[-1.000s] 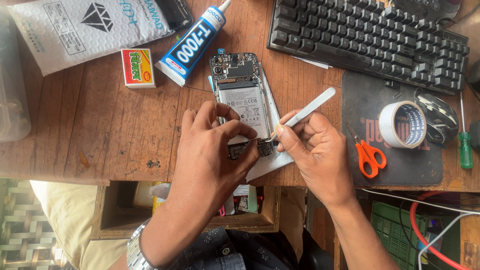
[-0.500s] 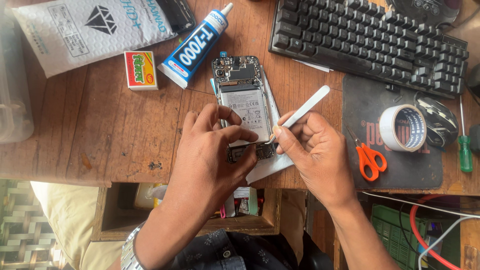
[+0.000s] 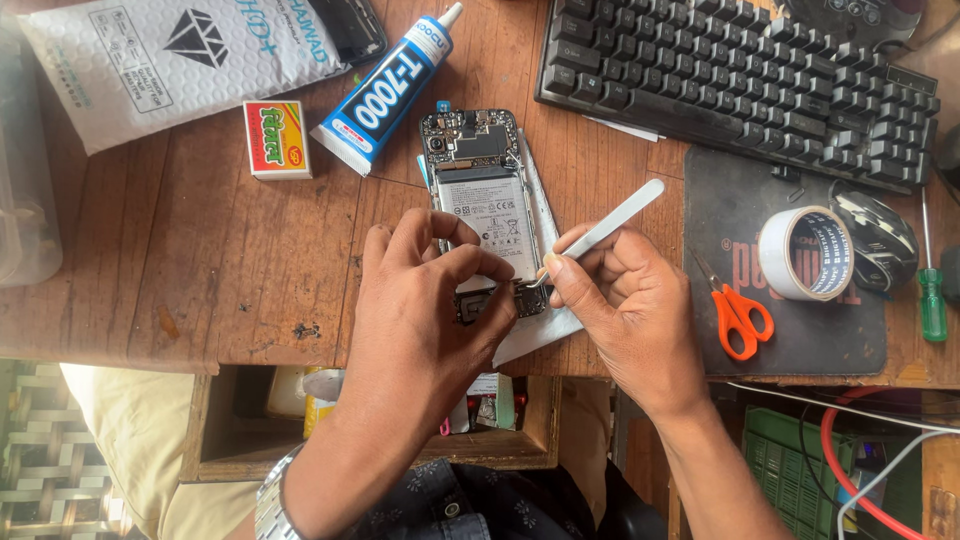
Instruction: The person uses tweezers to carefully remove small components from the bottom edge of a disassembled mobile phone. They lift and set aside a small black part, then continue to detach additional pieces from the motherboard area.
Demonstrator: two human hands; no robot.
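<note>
A: What's biggest in my view?

B: The wooden table (image 3: pixel 150 260) fills the frame, with the black keyboard (image 3: pixel 740 85) at upper right and a white padded envelope (image 3: pixel 160 60) at upper left.

A: And my hands?

B: I see my left hand (image 3: pixel 420 310) coming up from bottom centre, wrist bent, fingers curled and pinched on the lower end of the opened phone (image 3: pixel 480 200), which lies face down in the middle of the frame. My right hand (image 3: pixel 630 300) rises from lower right, fingers pressed together, pinching the white tweezers (image 3: pixel 600 228); their tip touches the phone's lower edge.

A: Smaller bits?

B: A blue glue tube (image 3: pixel 385 90) upper centre, tape roll (image 3: pixel 805 253) and orange scissors (image 3: pixel 738 315) right, small red box (image 3: pixel 275 138) left.
</note>
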